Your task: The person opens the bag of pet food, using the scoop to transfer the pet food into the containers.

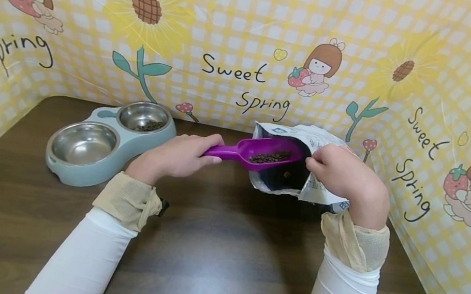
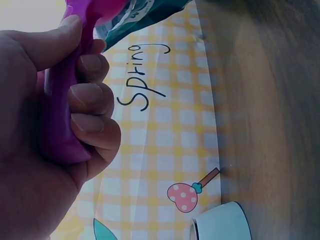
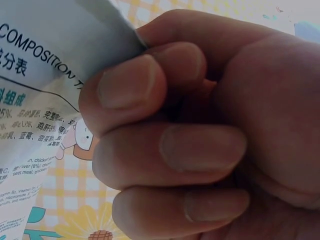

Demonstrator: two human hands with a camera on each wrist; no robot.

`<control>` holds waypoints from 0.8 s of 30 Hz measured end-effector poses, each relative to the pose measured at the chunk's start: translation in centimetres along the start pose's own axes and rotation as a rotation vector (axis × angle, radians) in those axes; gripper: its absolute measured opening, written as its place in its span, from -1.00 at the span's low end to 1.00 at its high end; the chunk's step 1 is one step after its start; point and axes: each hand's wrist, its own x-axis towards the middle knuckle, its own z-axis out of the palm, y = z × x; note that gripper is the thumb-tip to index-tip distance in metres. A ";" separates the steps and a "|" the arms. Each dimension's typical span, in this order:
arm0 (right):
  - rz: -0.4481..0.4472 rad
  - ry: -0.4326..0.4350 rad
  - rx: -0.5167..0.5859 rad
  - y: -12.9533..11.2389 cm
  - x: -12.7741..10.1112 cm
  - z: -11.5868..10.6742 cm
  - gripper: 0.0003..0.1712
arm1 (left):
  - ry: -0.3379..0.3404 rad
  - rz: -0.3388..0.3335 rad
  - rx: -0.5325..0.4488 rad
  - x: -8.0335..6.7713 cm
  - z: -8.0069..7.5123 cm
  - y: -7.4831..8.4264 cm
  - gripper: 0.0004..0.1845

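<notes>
My left hand (image 1: 182,152) grips the handle of a purple scoop (image 1: 226,152), its fingers wrapped round it in the left wrist view. Brown kibble (image 1: 269,157) lies in the scoop's bowl, which overlaps the dark mouth of a pet food bag (image 1: 326,193). At the bag's right edge, my right hand (image 1: 346,177) pinches the rim between thumb and curled fingers. Printed text covers the bag's white side in the right wrist view. The bag's depths are hidden in shadow, though a few bits show near its mouth.
A pale blue double feeder (image 1: 123,151) with two steel bowls stands at the left. Some kibble lies in its far bowl (image 1: 144,114), while the near bowl (image 1: 84,141) shows bare metal. A patterned cloth (image 1: 237,31) walls the brown table (image 1: 199,246) at the back and sides.
</notes>
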 end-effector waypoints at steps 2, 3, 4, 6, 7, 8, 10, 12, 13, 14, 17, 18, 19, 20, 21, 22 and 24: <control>-0.003 0.001 0.002 0.0 0.0 0.0 -0.41 | 0.004 0.000 0.001 -0.1 0.0 -0.1 -0.78; -0.004 0.000 0.004 0.0 0.0 0.0 -0.41 | 0.006 0.001 0.002 -0.1 0.0 -0.2 -0.78; -0.004 0.000 0.006 0.0 0.0 0.0 -0.40 | 0.009 0.001 0.002 -0.2 0.0 -0.3 -0.79; -0.006 -0.001 0.008 0.0 0.0 0.0 -0.40 | 0.011 0.002 -0.004 -0.2 0.0 -0.6 -0.79; -0.005 -0.001 0.009 0.0 0.0 0.0 -0.40 | 0.012 0.003 -0.007 -0.2 0.0 -0.7 -0.79; -0.006 -0.001 0.010 0.0 0.0 0.0 -0.40 | 0.014 0.004 -0.009 -0.2 0.0 -0.9 -0.79; -0.004 -0.003 0.014 0.0 0.0 0.0 -0.39 | 0.016 0.003 -0.011 -0.2 -0.1 -1.1 -0.79; -0.005 -0.005 0.017 0.0 0.0 0.0 -0.39 | 0.016 0.002 -0.014 -0.3 -0.2 -1.2 -0.79; -0.005 -0.005 0.017 0.0 -0.1 0.0 -0.39 | 0.016 0.001 -0.016 -0.4 -0.3 -1.3 -0.79; -0.004 -0.006 0.017 0.0 -0.1 0.0 -0.39 | 0.016 0.001 -0.018 -0.4 -0.3 -1.3 -0.79; -0.003 -0.003 0.015 0.0 0.0 0.0 -0.39 | 0.013 0.005 -0.022 -0.4 -0.5 -1.3 -0.79; -0.004 -0.002 0.012 0.0 0.0 0.0 -0.39 | 0.012 0.006 -0.023 -0.5 -0.5 -1.3 -0.79; -0.003 0.000 0.011 0.0 0.0 0.0 -0.39 | 0.010 0.007 -0.021 -0.5 -0.5 -1.3 -0.79; -0.001 0.002 0.009 0.0 0.0 0.0 -0.40 | 0.008 0.007 -0.020 -0.5 -0.6 -1.3 -0.79; -0.002 0.003 0.007 0.0 0.0 0.0 -0.40 | 0.004 0.007 -0.019 -0.6 -0.7 -1.2 -0.79; -0.001 0.003 0.007 0.0 0.0 0.0 -0.40 | 0.001 0.005 -0.019 -0.7 -0.7 -1.1 -0.79; 0.000 0.002 0.004 0.0 0.0 0.0 -0.40 | -0.002 0.004 -0.020 -0.9 -0.9 -1.1 -0.79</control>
